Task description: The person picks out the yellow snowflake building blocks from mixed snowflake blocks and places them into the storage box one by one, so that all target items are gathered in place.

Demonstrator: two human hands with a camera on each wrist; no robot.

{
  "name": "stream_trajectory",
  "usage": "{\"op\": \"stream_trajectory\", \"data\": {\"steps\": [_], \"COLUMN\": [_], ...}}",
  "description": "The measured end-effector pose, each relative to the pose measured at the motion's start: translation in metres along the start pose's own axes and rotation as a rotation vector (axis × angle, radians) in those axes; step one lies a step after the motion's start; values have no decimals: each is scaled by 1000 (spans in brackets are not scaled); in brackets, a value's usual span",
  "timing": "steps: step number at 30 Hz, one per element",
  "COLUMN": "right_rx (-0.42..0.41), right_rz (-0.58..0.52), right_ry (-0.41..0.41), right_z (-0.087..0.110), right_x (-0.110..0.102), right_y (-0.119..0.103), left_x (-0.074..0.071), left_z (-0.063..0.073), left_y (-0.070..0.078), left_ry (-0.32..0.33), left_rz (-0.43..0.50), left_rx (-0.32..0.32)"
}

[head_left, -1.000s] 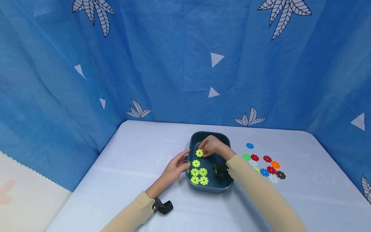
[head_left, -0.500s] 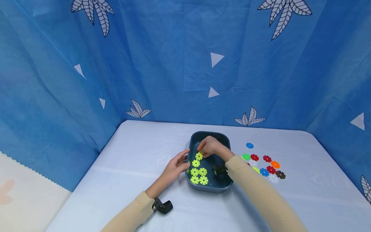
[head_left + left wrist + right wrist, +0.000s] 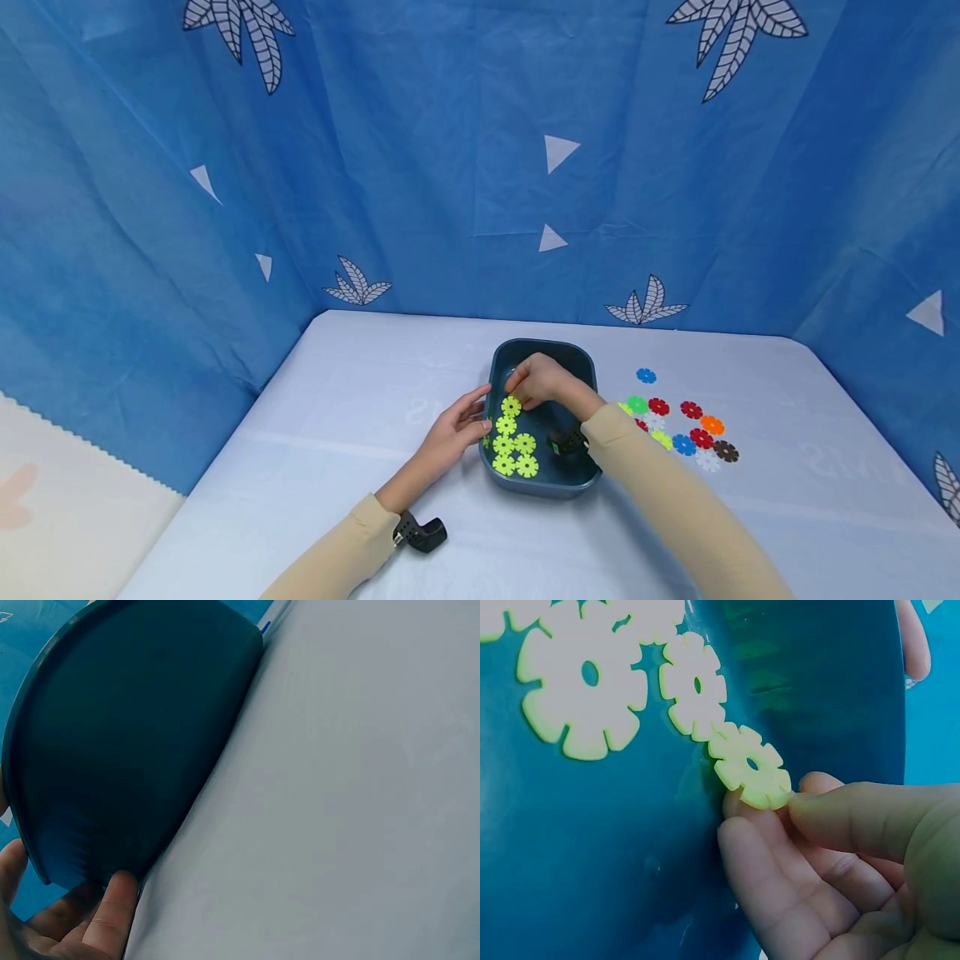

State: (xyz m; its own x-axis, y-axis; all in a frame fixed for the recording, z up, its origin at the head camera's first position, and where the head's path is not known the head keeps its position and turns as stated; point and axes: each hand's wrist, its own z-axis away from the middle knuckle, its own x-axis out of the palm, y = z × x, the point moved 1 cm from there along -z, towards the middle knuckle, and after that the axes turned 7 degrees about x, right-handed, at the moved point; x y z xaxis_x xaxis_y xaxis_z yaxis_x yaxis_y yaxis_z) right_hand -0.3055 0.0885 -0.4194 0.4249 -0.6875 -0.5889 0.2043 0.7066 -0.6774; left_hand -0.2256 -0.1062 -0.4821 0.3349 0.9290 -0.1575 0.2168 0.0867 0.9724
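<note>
Inside a dark teal bin [image 3: 577, 476], my right hand [image 3: 542, 380] pinches a yellow-green snowflake building disc [image 3: 511, 407] between thumb and fingertips. The right wrist view shows the held disc [image 3: 753, 766] tilted, its far edge meeting a second yellow-green disc [image 3: 696, 686]. Several more yellow-green discs [image 3: 503, 464] lie in the bin along its left side, towards the near end. My left hand [image 3: 450, 432] rests against the bin's outer left side with its fingers extended. In the left wrist view, its fingers [image 3: 112, 919] touch the bin wall [image 3: 135, 742] low down.
Loose discs in several colours lie on the white tabletop [image 3: 420, 358] right of the bin, among them a blue disc [image 3: 647, 376], an orange disc [image 3: 712, 425] and a brown disc [image 3: 726, 451]. A blue patterned curtain [image 3: 450, 167] hangs behind the table.
My right hand has moved the pinched disc slightly left and nearer to me, up to the disc below it. The left hand has stayed put.
</note>
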Motion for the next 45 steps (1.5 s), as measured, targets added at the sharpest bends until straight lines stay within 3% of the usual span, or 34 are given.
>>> {"op": "stream_trajectory", "data": {"steps": [11, 35, 45], "right_rx": [-49, -58, -104], "right_rz": [50, 42, 96], "right_ry": [64, 60, 67], "right_z": [0, 0, 12], "right_x": [-5, -8, -37], "right_y": [3, 7, 3], "left_x": [-1, 0, 0], "left_z": [-1, 0, 0], "left_y": [-3, -1, -3], "left_ry": [-11, -13, -6], "left_rz": [13, 20, 5], "left_rx": [10, 15, 12]}}
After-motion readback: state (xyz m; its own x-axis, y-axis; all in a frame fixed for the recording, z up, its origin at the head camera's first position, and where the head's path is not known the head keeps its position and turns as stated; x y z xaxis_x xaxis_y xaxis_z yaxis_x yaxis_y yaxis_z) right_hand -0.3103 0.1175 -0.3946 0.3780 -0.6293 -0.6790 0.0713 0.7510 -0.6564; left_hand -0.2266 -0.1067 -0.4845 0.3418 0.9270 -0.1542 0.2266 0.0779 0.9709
